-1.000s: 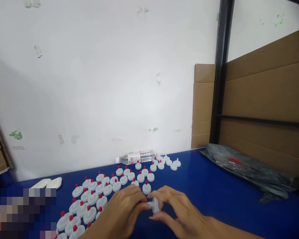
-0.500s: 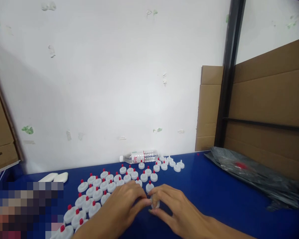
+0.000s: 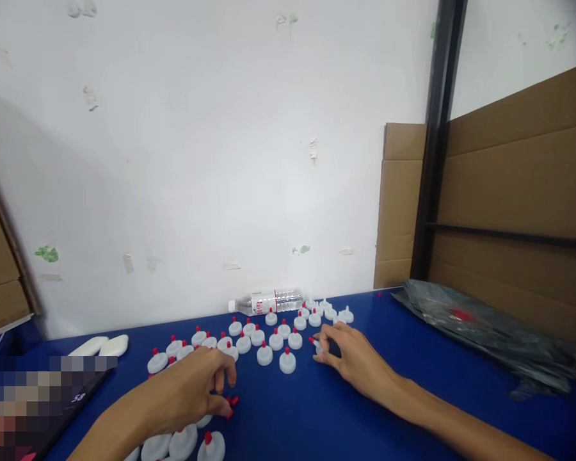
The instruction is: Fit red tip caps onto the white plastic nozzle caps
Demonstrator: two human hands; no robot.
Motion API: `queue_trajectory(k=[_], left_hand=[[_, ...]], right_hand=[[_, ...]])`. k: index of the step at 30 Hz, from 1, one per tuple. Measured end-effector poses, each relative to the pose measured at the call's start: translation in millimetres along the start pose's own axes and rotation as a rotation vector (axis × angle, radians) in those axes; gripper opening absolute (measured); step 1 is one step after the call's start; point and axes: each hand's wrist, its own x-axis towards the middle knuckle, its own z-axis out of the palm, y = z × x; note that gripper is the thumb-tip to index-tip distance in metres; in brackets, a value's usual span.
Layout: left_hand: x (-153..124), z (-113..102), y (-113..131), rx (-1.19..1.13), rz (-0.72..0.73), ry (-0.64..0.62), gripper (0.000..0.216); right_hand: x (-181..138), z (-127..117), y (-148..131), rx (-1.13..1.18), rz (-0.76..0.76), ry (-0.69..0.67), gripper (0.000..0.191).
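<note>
Loose small red caps (image 3: pixel 233 401) lie on the blue table by the thumb of my left hand (image 3: pixel 187 387). That hand is open, its fingers curled and a gap between index finger and thumb. Farther right, my right hand (image 3: pixel 352 352) pinches a white nozzle lid with a red tip (image 3: pixel 317 346), tilted with the tip pointing left. Many white lids topped with red tips, such as this lid (image 3: pixel 287 362), stand upright on the table. My left hand and forearm cover part of the group. Toward the back, white nozzle lids without red tips (image 3: pixel 346 314) are clustered.
A clear plastic bottle (image 3: pixel 269 303) lies along the white wall. Two white rounded objects (image 3: pixel 114 346) rest at the left, near a partly blurred dark device (image 3: pixel 77 400). Grey plastic sheeting (image 3: pixel 475 330) and cardboard (image 3: pixel 513 166) stand at the right.
My hands have parted. The left moved left and down to the loose red caps; the right moved right and up, carrying a red-tipped lid.
</note>
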Motion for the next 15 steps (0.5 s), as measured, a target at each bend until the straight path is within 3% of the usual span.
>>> queue_trajectory(k=[5, 9, 12, 15], left_hand=[[0.4, 2.5, 4.6, -0.031, -0.061, -0.011, 0.030], [1.3, 2.3, 9.4, -0.001, -0.088, 0.002, 0.037], [2.9, 3.8, 4.6, 0.003, -0.074, 0.003, 0.039], [5.5, 7.5, -7.4, 0.033, -0.022, 0.054, 0.039]], right_hand=[[0.8, 0.6, 2.6, -0.017, 0.023, -0.028, 0.018], [-1.2, -1.8, -0.7, -0.127, 0.026, 0.053, 0.020], [-2.9, -1.8, -2.8, -0.232, 0.021, 0.034, 0.030], [-2.8, -1.6, -0.5, -0.264, -0.017, -0.002, 0.028]])
